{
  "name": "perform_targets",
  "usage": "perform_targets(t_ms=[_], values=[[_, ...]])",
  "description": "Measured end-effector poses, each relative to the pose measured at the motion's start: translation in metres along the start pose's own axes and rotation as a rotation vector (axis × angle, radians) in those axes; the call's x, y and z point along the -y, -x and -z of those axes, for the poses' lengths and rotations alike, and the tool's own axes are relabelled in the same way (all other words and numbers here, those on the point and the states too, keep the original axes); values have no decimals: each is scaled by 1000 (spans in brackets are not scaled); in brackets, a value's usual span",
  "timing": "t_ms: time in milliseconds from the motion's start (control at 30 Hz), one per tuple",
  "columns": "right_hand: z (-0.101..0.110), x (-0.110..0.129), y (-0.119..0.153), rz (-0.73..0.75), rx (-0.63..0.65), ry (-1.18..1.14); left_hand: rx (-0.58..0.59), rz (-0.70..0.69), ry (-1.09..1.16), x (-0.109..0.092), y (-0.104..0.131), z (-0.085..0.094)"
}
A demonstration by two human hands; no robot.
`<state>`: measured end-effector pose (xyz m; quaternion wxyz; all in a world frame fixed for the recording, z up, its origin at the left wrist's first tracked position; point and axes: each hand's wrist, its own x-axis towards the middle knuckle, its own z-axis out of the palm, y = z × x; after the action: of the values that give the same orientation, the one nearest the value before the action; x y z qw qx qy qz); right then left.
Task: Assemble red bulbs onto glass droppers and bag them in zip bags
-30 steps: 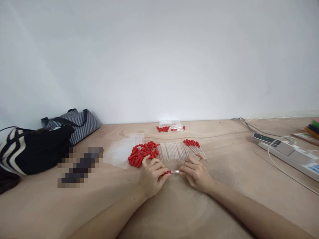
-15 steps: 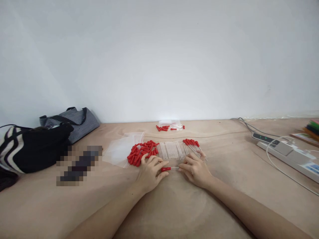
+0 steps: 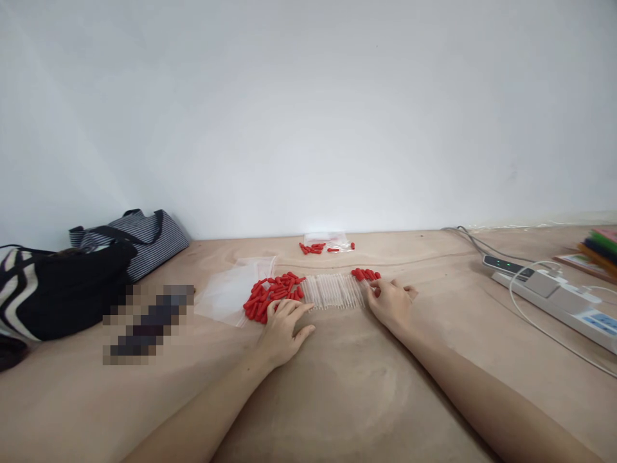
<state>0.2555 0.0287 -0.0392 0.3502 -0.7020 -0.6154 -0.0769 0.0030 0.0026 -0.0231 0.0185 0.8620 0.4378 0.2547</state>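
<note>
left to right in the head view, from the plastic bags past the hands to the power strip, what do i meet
Plastic bags → pile of red caps → row of clear tubes → red-capped tubes → right hand → power strip. I left out the left hand, which overlaps the pile.

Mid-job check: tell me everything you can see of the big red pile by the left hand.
The red pile is a loose heap of many small, glossy pieces, rubbery or plastic by their look, each with a thicker end and a narrower one. They lie on the wooden tabletop at mixed angles, some over others. The heap overlaps the edge of the clear plastic bags and borders the row of clear tubes. The left hand covers its near edge; contact is unclear.
</note>
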Motion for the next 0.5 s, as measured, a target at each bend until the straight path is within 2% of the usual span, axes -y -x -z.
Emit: perform_targets(t_ms=[300, 500], values=[[-12, 6, -4, -18, 11, 56, -10, 18, -35, -2, -1, 1], [-8, 8, -3, -36, 58, 76, -162, 170, -180, 1, -2, 4]])
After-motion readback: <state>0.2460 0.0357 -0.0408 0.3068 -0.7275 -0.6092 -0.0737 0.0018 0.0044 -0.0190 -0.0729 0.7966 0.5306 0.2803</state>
